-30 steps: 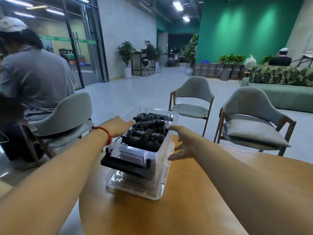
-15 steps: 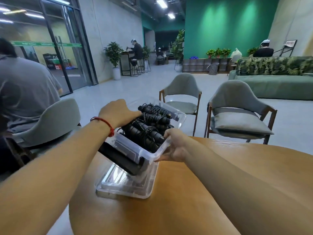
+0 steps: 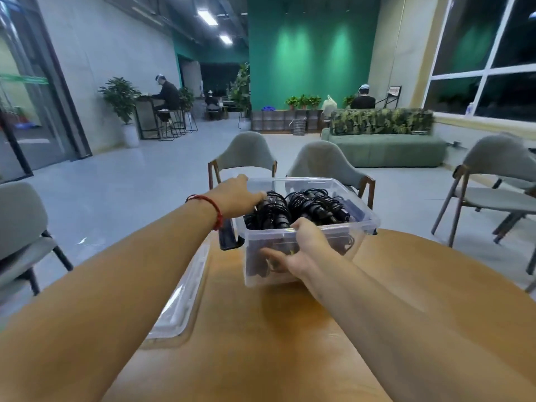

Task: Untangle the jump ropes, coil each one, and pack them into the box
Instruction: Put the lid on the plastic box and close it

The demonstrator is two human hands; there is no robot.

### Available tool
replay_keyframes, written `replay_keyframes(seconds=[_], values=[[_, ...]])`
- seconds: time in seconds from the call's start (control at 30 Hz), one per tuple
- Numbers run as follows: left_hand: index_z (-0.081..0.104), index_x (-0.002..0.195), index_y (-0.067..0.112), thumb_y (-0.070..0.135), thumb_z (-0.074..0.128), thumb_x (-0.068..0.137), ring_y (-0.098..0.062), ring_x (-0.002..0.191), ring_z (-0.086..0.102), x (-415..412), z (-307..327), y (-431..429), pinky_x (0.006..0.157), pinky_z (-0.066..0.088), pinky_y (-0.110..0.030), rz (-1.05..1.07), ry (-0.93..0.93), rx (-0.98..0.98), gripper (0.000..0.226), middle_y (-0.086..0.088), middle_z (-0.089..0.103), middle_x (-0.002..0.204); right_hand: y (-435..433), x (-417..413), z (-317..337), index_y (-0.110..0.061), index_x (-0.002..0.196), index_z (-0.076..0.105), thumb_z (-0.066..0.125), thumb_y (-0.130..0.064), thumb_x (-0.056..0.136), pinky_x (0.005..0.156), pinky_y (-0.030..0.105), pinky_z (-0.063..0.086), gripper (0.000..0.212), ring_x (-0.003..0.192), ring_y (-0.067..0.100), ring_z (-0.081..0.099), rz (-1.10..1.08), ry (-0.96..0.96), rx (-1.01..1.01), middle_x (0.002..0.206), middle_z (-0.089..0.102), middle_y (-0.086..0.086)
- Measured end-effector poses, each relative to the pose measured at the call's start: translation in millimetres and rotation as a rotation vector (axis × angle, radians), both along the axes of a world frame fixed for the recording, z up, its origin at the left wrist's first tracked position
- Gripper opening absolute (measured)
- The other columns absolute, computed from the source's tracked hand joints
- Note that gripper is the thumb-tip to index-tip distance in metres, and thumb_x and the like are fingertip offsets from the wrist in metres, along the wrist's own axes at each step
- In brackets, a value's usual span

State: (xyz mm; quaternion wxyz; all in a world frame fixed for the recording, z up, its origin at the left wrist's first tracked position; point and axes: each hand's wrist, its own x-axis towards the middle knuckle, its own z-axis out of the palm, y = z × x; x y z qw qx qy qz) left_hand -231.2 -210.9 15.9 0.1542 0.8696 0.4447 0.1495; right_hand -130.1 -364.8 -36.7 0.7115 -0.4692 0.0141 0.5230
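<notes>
the near wall of the box (image 3: 362, 224) is pinched by the right hand (image 3: 300, 252): the thumb is hooked over the rim and the fingers (image 3: 271, 253) are spread against the clear plastic below it. the rim on the other side is held by the left hand (image 3: 236, 195), whose fingers are bent over the edge. their tips are lost against the black coils, so how tightly they are closed cannot be told. a red string bracelet (image 3: 216, 208) is worn on that wrist, and a black latch (image 3: 229, 237) hangs just beneath it.

between the two grips the jump ropes (image 3: 307, 206) are seen inside the box. they are black, each wound round its handles into a tight bundle, and are laid side by side nearly up to the rim. no loose tangle is seen.

a second ago the box was stood on its lid and was only being reached for. half a second ago it was lifted and tipped. now it has been carried clear of the lid (image 3: 179, 303) and levelled over the wooden table (image 3: 290, 358). the lid is left lying flat beyond the left forearm, at the table's edge. whether the base is already set down cannot be told.

the coiling and packing are judged to be done. with the lid freed, closing the box is judged to be what remains.
</notes>
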Motion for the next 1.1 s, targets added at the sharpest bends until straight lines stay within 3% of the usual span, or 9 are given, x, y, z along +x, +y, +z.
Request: replay_keyframes(seconds=[0.07,0.3,0.5,0.63,0.73,0.83,0.93,1.0,1.1], values=[[0.042,0.155,0.017,0.05,0.053,0.097,-0.033,0.122,0.062,8,-20,-11,0.106,0.052,-0.045,0.011,-0.056,-0.045,0.067,-0.011,0.061,0.142,-10,6,-6,-0.01,0.11,0.049,0.055,-0.009,0.099,0.083,0.068,0.062,0.013,0.109,0.048,0.058,-0.037,0.028,0.002,0.123,0.051,0.026],[0.024,0.164,0.024,0.024,0.05,0.102,-0.023,0.087,0.065,11,-57,-29,0.09,0.064,-0.05,0.046,-0.068,-0.11,0.067,-0.01,0.063,0.099,-29,-2,-20,-0.015,0.134,0.048,0.054,-0.012,0.099,0.081,0.066,0.063,0.035,0.108,0.042,0.063,-0.102,0.022,-0.008,0.126,0.056,0.023],[0.038,0.157,0.027,0.02,0.05,0.103,-0.022,0.095,0.064,-7,-58,-17,0.086,0.062,-0.043,0.016,-0.112,-0.041,0.055,-0.007,0.065,0.118,-23,-18,-26,-0.015,0.135,0.051,0.058,-0.016,0.099,0.074,0.061,0.065,0.036,0.104,0.04,0.064,-0.065,0.033,-0.008,0.124,0.056,0.022],[0.044,0.152,0.03,0.021,0.052,0.102,-0.027,0.108,0.065,-24,-73,-7,0.092,0.06,-0.044,0.017,-0.148,-0.089,0.051,-0.01,0.066,0.133,-10,-27,-36,-0.018,0.14,0.049,0.068,-0.023,0.096,0.062,0.058,0.066,0.048,0.106,0.041,0.06,-0.083,-0.016,-0.078,0.129,0.047,0.017],[0.041,0.157,0.029,0.018,0.051,0.106,-0.03,0.118,0.061,-32,-88,1,0.098,0.056,-0.041,0.032,-0.164,-0.158,0.053,-0.011,0.059,0.149,-9,-33,-42,-0.018,0.142,0.049,0.071,-0.027,0.096,0.068,0.056,0.066,0.052,0.109,0.039,0.059,-0.047,-0.072,-0.093,0.128,0.048,0.015],[0.03,0.166,0.026,0.016,0.051,0.107,-0.026,0.11,0.06,-36,-95,9,0.076,0.054,-0.024,0.052,-0.184,-0.173,0.064,-0.016,0.048,0.16,-16,-40,-44,-0.021,0.14,0.047,0.073,-0.032,0.094,0.084,0.056,0.064,0.054,0.117,0.037,0.052,0.046,-0.142,-0.13,0.131,0.047,0.012],[0.029,0.166,0.025,0.017,0.052,0.107,-0.024,0.103,0.06,-37,-95,12,0.063,0.046,-0.019,0.052,-0.23,-0.178,0.064,-0.017,0.053,0.153,-32,-40,-42,-0.021,0.129,0.052,0.068,-0.024,0.099,0.093,0.053,0.062,0.035,0.124,0.036,0.056,0.158,-0.239,-0.131,0.125,0.045,0.009],[0.033,0.164,0.022,0.023,0.05,0.109,-0.025,0.107,0.06,-39,-93,8,0.07,0.047,-0.021,0.074,-0.262,-0.187,0.058,-0.015,0.057,0.144,-44,-41,-36,-0.021,0.128,0.056,0.065,-0.021,0.1,0.087,0.047,0.063,0.029,0.119,0.033,0.061,0.23,-0.291,-0.13,0.127,0.047,0.008],[0.042,0.158,0.016,0.038,0.041,0.113,-0.031,0.132,0.054,-58,-86,1,0.101,0.044,-0.036,0.118,-0.287,-0.176,0.049,-0.014,0.053,0.153,-52,-53,-27,-0.021,0.116,0.061,0.063,-0.021,0.098,0.079,0.045,0.063,0.018,0.111,0.032,0.067,0.352,-0.396,-0.129,0.119,0.058,0.007]])
